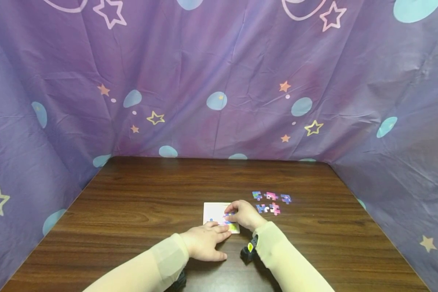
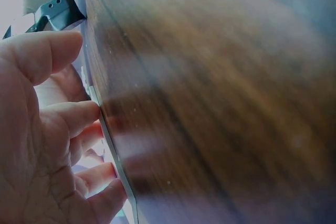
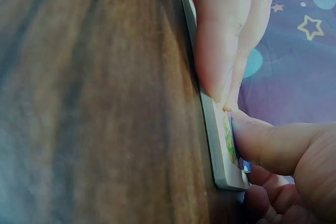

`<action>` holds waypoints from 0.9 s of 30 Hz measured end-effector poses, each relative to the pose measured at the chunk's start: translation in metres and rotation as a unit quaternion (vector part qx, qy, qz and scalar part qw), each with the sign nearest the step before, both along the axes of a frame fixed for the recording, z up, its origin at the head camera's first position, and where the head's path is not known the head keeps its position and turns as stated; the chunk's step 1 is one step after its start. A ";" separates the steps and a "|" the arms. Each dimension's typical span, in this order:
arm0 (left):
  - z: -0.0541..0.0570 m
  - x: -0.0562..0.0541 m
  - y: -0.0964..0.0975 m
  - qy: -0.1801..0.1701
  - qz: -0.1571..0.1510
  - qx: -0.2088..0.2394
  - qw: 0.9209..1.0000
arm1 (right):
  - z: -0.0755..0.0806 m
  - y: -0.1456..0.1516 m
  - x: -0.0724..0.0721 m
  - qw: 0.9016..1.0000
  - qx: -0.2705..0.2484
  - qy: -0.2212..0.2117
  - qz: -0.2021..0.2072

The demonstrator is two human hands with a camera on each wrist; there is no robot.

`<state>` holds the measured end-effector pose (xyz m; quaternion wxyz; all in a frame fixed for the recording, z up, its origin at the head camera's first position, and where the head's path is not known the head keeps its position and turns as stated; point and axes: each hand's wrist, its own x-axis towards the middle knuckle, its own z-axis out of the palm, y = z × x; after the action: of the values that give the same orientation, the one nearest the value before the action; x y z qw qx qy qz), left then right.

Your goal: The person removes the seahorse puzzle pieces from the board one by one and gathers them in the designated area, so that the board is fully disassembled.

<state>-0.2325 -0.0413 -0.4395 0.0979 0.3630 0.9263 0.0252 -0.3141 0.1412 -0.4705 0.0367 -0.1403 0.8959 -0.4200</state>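
Note:
A white puzzle board lies flat on the table, with a few colored pieces in its lower right part. My left hand rests at the board's front edge, fingers spread and fingertips on the board, thumb out over the table. With its thumb and fingers my right hand pinches a blue and pink jigsaw piece at the board's right part. In the right wrist view the right thumb lies over the board's colored surface, close to the left fingers; the piece is mostly hidden there.
Several loose jigsaw pieces lie right of the board, among them a blue-green piece, a pink piece and a blue piece. The brown wooden table meets a purple curtain at its back and sides.

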 end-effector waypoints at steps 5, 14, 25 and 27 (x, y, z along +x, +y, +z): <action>0.000 -0.001 0.000 -0.003 0.002 0.001 1.000 | -0.002 0.001 0.000 1.000 -0.009 -0.010 -0.009; -0.003 -0.002 0.000 -0.004 0.005 0.000 1.000 | -0.004 0.001 -0.001 1.000 -0.010 0.003 -0.008; -0.002 -0.001 0.000 0.000 0.005 0.000 1.000 | -0.003 0.002 0.002 0.999 -0.024 -0.004 -0.027; -0.001 -0.001 0.000 0.000 0.005 0.000 1.000 | -0.003 0.002 0.002 0.999 -0.022 -0.004 -0.030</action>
<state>-0.2339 -0.0417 -0.4410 0.0972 0.3582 0.9282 0.0258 -0.3124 0.1433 -0.4736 0.0248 -0.1126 0.8900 -0.4411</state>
